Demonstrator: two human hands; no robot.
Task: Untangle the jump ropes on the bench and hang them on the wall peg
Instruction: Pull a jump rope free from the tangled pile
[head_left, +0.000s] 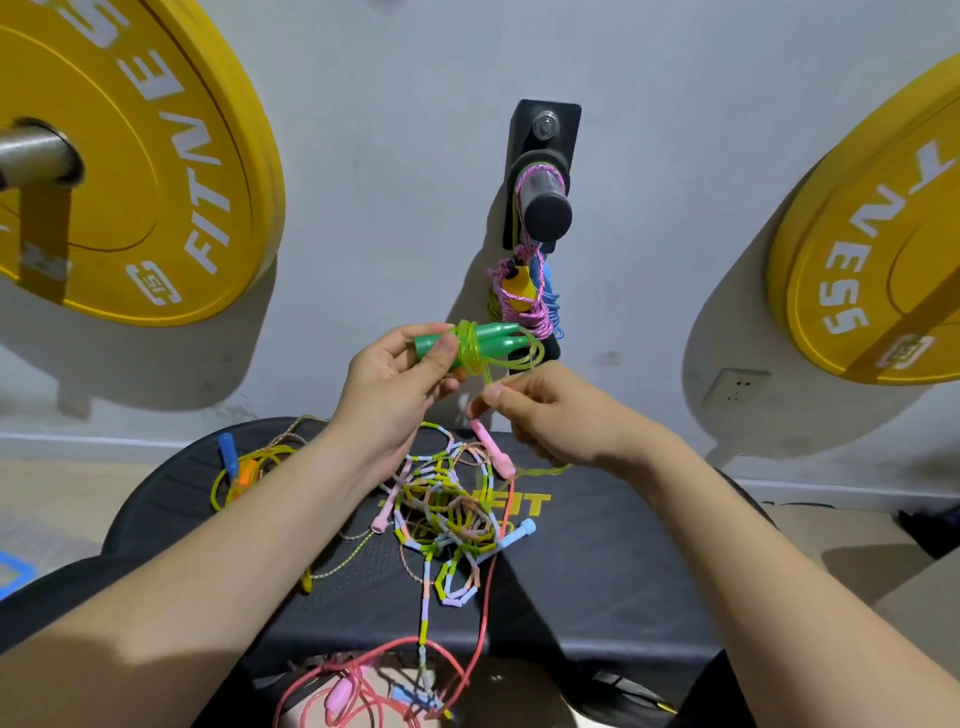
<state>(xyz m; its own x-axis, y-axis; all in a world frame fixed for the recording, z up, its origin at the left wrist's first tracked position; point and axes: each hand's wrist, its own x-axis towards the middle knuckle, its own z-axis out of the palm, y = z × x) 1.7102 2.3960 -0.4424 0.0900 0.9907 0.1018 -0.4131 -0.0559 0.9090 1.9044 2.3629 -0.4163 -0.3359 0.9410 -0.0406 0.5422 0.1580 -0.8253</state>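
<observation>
Now over the black bench (597, 571), left hand (395, 384) grips green handles (493, 336), right hand (556, 415) pinches their cord (469, 362).

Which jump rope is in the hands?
The green-handled rope: the left hand grips its handles, the right hand pinches its cord. Others lie on the bench or hang from the peg.

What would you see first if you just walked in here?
The big yellow left weight plate and right weight plate on the wall. In the middle, the left hand grips green jump rope handles while the right hand pinches their cord, above a colourful rope tangle on the bench.
</observation>
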